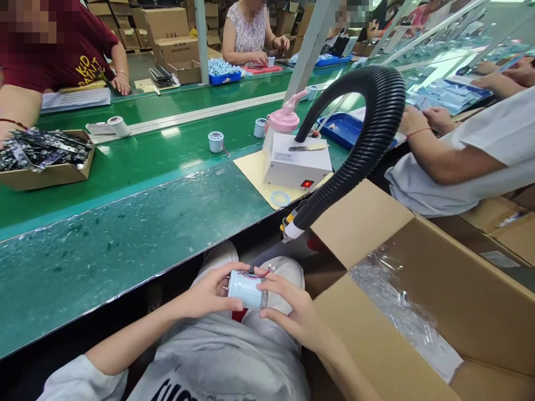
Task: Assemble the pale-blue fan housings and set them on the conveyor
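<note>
Above my lap I hold a light blue cylinder (246,291) on its side between both hands. Thin dark and red wires run along its top to a small white connector. My left hand (211,291) is closed round the left end, thumb along the lower side. At the grey right rim, my right hand (298,312) grips with its fingers on top and thumb beneath. What the cylinder's far side looks like is hidden. Just above my right hand, the nozzle (291,229) of a black corrugated hose (371,128) points down.
The hose rises from a white box (296,161) with a lit red switch, beside a pink-topped bottle (284,121). Similar cylinders (216,142) stand on the green belt (175,150). An open carton (472,289) with clear plastic lies right. Co-workers sit opposite and at right.
</note>
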Demonstrator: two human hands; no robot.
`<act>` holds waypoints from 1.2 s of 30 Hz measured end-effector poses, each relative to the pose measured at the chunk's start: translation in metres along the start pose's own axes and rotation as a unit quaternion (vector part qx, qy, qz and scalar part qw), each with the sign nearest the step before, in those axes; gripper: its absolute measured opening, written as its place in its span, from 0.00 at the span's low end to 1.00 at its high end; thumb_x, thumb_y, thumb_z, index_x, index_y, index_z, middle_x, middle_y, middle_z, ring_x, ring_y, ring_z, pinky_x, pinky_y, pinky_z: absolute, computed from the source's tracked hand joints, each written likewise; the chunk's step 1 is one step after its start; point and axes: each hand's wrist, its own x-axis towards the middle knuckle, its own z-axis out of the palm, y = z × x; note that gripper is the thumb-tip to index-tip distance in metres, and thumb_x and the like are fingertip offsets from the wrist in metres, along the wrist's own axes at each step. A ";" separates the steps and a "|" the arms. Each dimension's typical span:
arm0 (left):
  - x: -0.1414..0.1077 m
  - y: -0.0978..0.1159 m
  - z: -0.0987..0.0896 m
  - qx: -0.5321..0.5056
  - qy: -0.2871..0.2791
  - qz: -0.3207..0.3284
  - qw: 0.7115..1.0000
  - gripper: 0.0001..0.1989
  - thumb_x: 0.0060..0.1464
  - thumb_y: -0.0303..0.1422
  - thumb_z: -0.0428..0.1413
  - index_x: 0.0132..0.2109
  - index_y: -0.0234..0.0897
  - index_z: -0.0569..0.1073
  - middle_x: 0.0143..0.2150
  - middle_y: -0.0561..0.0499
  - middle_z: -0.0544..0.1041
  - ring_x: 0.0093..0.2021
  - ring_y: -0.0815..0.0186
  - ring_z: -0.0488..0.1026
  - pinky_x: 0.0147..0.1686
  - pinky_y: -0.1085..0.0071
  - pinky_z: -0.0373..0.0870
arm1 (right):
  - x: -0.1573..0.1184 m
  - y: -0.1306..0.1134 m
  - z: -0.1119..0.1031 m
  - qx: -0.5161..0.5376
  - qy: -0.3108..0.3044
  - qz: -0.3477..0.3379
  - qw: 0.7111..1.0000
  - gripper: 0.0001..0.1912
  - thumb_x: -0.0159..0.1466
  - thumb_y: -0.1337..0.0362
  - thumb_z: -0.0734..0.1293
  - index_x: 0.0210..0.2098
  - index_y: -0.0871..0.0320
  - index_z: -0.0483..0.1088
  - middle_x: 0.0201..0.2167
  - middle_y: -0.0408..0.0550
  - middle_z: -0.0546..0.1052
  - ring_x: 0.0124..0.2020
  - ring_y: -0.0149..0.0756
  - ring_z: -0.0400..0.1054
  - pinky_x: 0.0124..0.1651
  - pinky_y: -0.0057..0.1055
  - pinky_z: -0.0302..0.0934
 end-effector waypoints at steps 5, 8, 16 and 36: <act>-0.003 0.013 0.000 0.068 -0.023 0.038 0.997 0.40 0.48 0.44 0.71 0.66 0.45 0.69 0.69 0.39 0.69 0.65 0.46 0.70 0.60 0.54 0.70 | 0.001 -0.009 -0.002 0.052 0.017 0.041 0.998 0.18 0.68 0.50 0.71 0.52 0.52 0.74 0.54 0.54 0.80 0.55 0.47 0.75 0.59 0.39 0.71; -0.005 0.018 0.001 0.110 -0.028 0.061 0.992 0.39 0.49 0.44 0.71 0.66 0.47 0.70 0.69 0.40 0.70 0.66 0.47 0.69 0.59 0.55 0.72 | 0.003 -0.015 -0.003 0.119 0.017 0.071 0.990 0.18 0.68 0.50 0.72 0.52 0.51 0.74 0.50 0.49 0.81 0.48 0.41 0.78 0.53 0.33 0.73; -0.012 0.014 -0.004 0.222 -0.017 0.100 0.970 0.38 0.50 0.47 0.69 0.67 0.46 0.70 0.68 0.40 0.71 0.68 0.47 0.67 0.68 0.49 0.62 | 0.006 -0.022 -0.002 0.241 0.007 0.167 0.956 0.19 0.66 0.47 0.72 0.50 0.51 0.75 0.49 0.48 0.78 0.46 0.39 0.76 0.47 0.30 0.74; -0.017 0.012 -0.004 0.278 -0.050 0.147 0.948 0.39 0.53 0.41 0.69 0.69 0.54 0.65 0.70 0.43 0.68 0.69 0.49 0.65 0.68 0.48 0.62 | 0.011 -0.021 0.017 0.424 0.017 0.337 0.841 0.32 0.56 0.33 0.72 0.36 0.57 0.67 0.24 0.38 0.71 0.22 0.29 0.69 0.23 0.25 0.70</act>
